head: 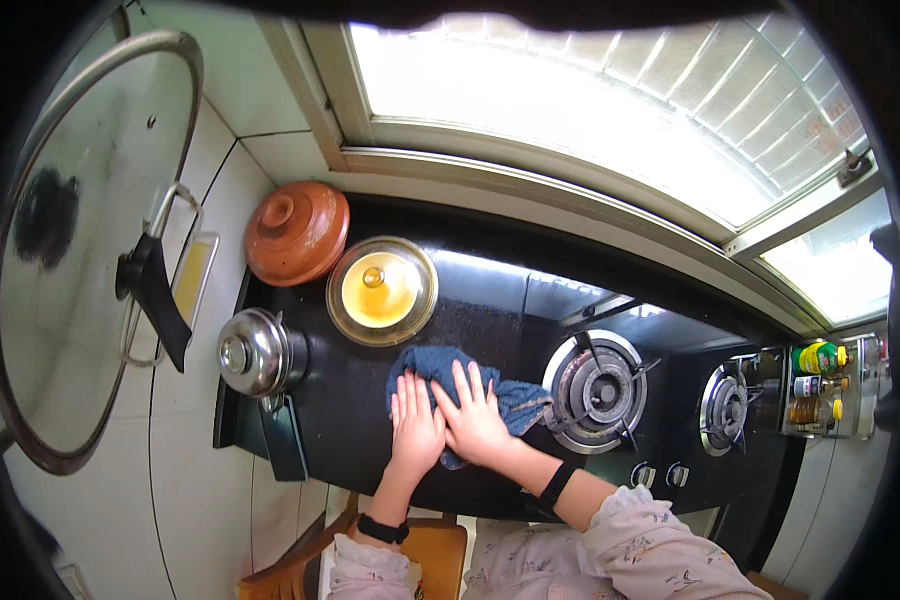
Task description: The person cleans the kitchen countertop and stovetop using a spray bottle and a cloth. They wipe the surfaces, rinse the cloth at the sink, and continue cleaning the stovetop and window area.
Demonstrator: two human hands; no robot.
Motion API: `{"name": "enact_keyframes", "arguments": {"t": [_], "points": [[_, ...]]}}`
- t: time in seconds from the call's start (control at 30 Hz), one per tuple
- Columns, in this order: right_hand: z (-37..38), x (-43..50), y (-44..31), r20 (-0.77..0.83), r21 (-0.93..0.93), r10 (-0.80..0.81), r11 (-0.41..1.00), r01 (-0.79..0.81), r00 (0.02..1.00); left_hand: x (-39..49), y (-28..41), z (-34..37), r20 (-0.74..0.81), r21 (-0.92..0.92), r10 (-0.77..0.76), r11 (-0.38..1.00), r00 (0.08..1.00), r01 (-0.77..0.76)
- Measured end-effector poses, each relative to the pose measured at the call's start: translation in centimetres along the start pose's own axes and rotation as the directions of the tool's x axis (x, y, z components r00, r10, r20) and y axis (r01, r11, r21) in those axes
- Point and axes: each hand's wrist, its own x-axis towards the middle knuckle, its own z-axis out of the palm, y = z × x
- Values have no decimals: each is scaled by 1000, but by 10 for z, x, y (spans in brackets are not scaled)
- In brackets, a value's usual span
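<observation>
A dark blue cloth (436, 361) lies bunched on the black countertop (345, 420), its twisted end reaching the left gas burner (606, 391). Flat on top of the cloth rests my left hand (418, 431), its fingers extended and close together. My right hand (476, 420) presses on it too, beside the left, with fingers spread. Neither hand is curled around the fabric, and the parts under my palms are hidden. Just beyond the cloth sits a round pot with a glass lid (382, 291), yellowish under its knob.
A brown clay pot (298, 232) and a lidded steel pot (255, 354) stand to the left. A large glass lid (97, 247) hangs on the left wall. Rightward are a second burner (727, 409), control knobs (643, 475) and a rack of bottles (817, 386). A wooden chair (439, 551) stands below.
</observation>
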Motion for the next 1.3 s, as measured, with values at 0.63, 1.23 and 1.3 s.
{"name": "enact_keyframes", "arguments": {"t": [0.63, 1.23, 1.3], "points": [[29, 44, -45, -63, 148, -399, 903, 404, 915, -60, -60, -6, -373, 180, -231, 932, 899, 315], [51, 95, -70, -21, 79, -590, 804, 589, 807, -47, -87, -20, -512, 132, -362, 863, 779, 488], [54, 81, -78, -23, 116, -602, 791, 601, 798, -66, -83, -18, -521, 66, -377, 876, 766, 477]]}}
